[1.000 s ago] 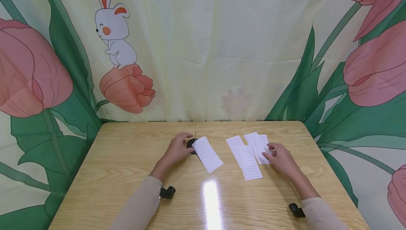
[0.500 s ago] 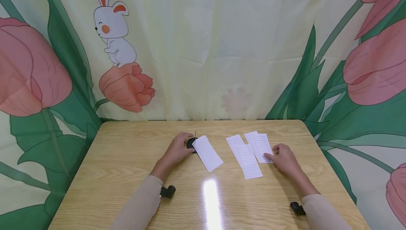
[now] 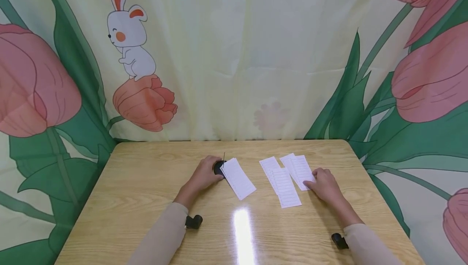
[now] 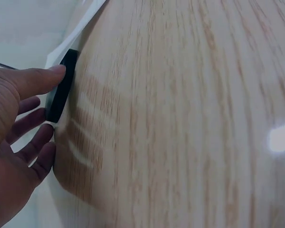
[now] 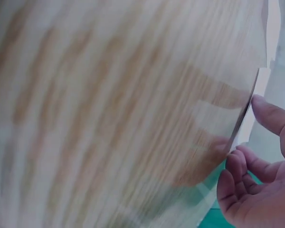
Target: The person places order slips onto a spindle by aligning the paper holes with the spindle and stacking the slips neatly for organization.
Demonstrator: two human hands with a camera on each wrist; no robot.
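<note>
My left hand (image 3: 204, 175) holds the round black base (image 3: 218, 170) of a bill spike, thumb on one side and fingers on the other. Its thin metal pin stands upright. Several ruled paper slips (image 3: 239, 179) lie stacked at the spike with their upper corner by the pin; whether it pierces them cannot be told. My right hand (image 3: 326, 184) pinches the lower right edge of a lined paper slip (image 3: 302, 171) between thumb and fingers. In the right wrist view, the thumb rests on that slip's white edge (image 5: 249, 121), with the other fingers curled beside it.
Partly under the gripped slip lies another slip (image 3: 287, 160). To their left, two more slips overlap, the front slip (image 3: 286, 188) nearest me. The wooden table (image 3: 146, 184) ends at a flower-printed curtain (image 3: 212, 74) behind. Small black wrist cameras sit at both sleeves.
My right hand has come down from hovering over the rightmost slip to pinching its lower right edge. The left hand stays at the spike's base.
</note>
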